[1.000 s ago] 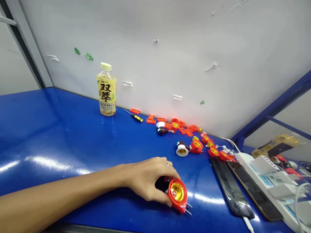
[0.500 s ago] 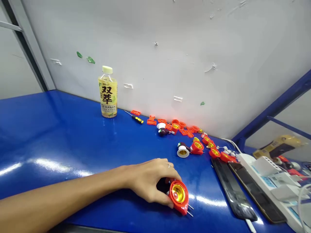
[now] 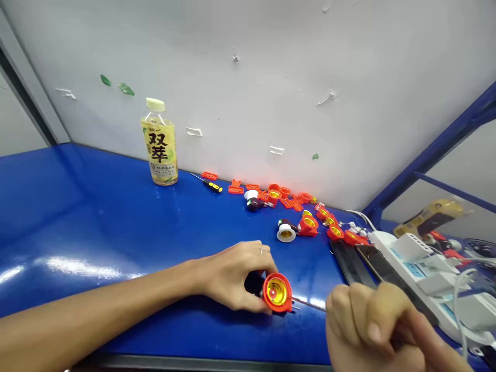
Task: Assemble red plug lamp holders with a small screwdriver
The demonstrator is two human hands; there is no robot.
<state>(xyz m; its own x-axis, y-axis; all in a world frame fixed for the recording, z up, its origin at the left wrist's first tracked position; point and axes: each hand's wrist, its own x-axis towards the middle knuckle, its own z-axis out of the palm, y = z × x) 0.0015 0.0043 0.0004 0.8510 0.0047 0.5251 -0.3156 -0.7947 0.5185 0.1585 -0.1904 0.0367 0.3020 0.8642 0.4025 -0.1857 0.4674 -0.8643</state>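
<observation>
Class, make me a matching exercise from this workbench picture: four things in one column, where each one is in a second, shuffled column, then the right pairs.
Things:
1. drink bottle
2. screwdriver
3. red lamp socket
4. power strip

Places:
A. gripped in the left hand
B. far right of the bench
C. upright by the wall, far left
D. lying just right of the bottle

Pairs: 1-C, 2-D, 3-A, 4-B

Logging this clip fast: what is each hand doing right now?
Left hand: closed on the red lamp socket.
Right hand: closed on a thin metal tool.
</observation>
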